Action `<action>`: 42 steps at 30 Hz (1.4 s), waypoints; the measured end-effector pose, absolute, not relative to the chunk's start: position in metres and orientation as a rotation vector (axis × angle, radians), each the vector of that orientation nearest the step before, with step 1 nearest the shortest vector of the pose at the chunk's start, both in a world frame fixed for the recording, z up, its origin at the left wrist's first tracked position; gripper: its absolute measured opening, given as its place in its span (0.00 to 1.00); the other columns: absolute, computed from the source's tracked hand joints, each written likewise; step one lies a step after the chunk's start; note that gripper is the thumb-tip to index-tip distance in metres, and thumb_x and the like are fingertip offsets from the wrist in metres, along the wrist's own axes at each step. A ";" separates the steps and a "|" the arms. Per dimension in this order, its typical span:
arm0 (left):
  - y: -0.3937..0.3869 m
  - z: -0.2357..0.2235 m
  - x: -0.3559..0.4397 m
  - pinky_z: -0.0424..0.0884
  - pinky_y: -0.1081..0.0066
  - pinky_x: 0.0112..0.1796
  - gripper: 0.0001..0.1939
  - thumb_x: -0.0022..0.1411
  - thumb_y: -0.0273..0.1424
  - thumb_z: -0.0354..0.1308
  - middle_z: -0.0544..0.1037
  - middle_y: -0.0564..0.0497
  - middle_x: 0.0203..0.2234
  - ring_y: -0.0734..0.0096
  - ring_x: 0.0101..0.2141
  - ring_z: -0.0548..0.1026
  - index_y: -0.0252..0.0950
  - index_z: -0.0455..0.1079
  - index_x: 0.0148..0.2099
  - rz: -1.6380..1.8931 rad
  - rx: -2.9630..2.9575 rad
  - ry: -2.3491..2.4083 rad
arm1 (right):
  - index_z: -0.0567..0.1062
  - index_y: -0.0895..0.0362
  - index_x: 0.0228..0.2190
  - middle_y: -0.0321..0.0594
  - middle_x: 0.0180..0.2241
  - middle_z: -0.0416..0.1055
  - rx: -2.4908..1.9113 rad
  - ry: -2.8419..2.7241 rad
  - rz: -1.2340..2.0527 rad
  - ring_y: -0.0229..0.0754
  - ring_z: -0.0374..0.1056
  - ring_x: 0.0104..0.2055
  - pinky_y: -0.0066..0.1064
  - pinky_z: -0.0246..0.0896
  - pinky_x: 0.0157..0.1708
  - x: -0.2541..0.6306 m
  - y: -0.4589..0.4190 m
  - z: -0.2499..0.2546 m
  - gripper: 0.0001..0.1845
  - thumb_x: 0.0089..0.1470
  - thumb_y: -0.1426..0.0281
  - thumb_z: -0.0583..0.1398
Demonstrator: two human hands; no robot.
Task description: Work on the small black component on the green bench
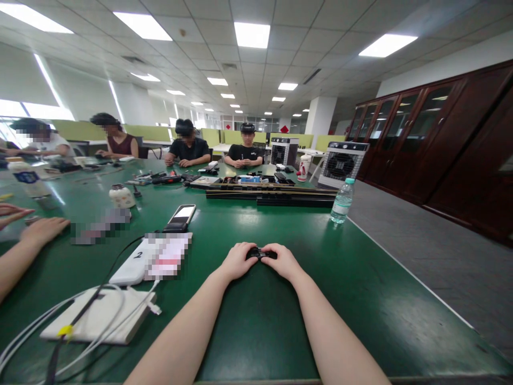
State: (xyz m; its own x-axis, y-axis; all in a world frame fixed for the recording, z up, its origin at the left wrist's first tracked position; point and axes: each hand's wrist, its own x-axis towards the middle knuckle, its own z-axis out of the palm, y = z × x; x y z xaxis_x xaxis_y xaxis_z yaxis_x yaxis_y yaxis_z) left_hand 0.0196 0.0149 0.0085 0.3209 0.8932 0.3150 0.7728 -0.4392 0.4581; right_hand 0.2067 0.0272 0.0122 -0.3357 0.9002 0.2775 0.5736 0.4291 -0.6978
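A small black object is held between my two hands, low over the green table. My left hand grips its left end, with the thumb towards me and the fingers curled on the far side. At the right end, my right hand holds it in the same way. Fingers cover much of the object, so I cannot make out its kind. Both forearms stretch forward across the table.
A water bottle stands at the right edge. Black long trays lie ahead. On the left are a white power bank, a white box with cables, a phone and another person's hand. Several people sit around the table.
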 end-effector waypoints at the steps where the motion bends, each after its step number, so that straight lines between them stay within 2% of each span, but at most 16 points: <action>1: 0.015 0.009 0.020 0.63 0.64 0.48 0.18 0.56 0.32 0.56 0.73 0.47 0.44 0.60 0.46 0.68 0.38 0.66 0.50 0.782 2.356 1.518 | 0.76 0.52 0.35 0.37 0.39 0.74 -1.239 -2.039 0.645 0.43 0.68 0.44 0.37 0.60 0.47 0.207 0.027 0.012 0.13 0.43 0.69 0.62; 19: 0.012 0.012 0.021 0.63 0.64 0.49 0.19 0.57 0.31 0.55 0.73 0.47 0.45 0.60 0.47 0.68 0.37 0.65 0.52 0.774 2.321 1.550 | 0.75 0.52 0.34 0.37 0.39 0.74 -1.239 -2.012 0.665 0.44 0.67 0.44 0.37 0.59 0.47 0.206 0.026 0.012 0.12 0.43 0.68 0.61; 26: 0.011 0.013 0.021 0.63 0.64 0.48 0.19 0.57 0.31 0.55 0.73 0.45 0.44 0.60 0.46 0.69 0.35 0.65 0.52 0.772 2.332 1.541 | 0.75 0.55 0.35 0.38 0.37 0.74 -1.182 -1.826 0.789 0.43 0.68 0.41 0.36 0.59 0.45 0.207 0.029 0.014 0.13 0.44 0.66 0.61; 33: 0.009 0.015 0.022 0.63 0.64 0.49 0.19 0.57 0.31 0.55 0.73 0.46 0.45 0.60 0.46 0.68 0.36 0.66 0.51 0.772 2.317 1.556 | 0.75 0.56 0.33 0.41 0.34 0.75 -1.107 -1.512 0.942 0.45 0.69 0.39 0.37 0.62 0.43 0.210 0.041 0.005 0.17 0.39 0.62 0.63; 42: 0.010 0.013 0.023 0.61 0.64 0.51 0.19 0.55 0.29 0.55 0.70 0.45 0.46 0.61 0.47 0.66 0.35 0.66 0.51 0.862 2.246 1.599 | 0.74 0.56 0.30 0.42 0.34 0.76 -1.035 -1.079 1.113 0.46 0.70 0.40 0.37 0.63 0.43 0.213 0.038 0.016 0.18 0.32 0.64 0.67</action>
State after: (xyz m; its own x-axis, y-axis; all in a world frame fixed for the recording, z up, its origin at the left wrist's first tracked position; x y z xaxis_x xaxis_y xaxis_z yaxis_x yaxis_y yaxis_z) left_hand 0.0231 0.0105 0.0131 0.2216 0.9217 0.3183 0.7722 -0.3652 0.5199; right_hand 0.2135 0.0376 0.0164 0.1083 0.9859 0.1272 -0.1573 0.1433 -0.9771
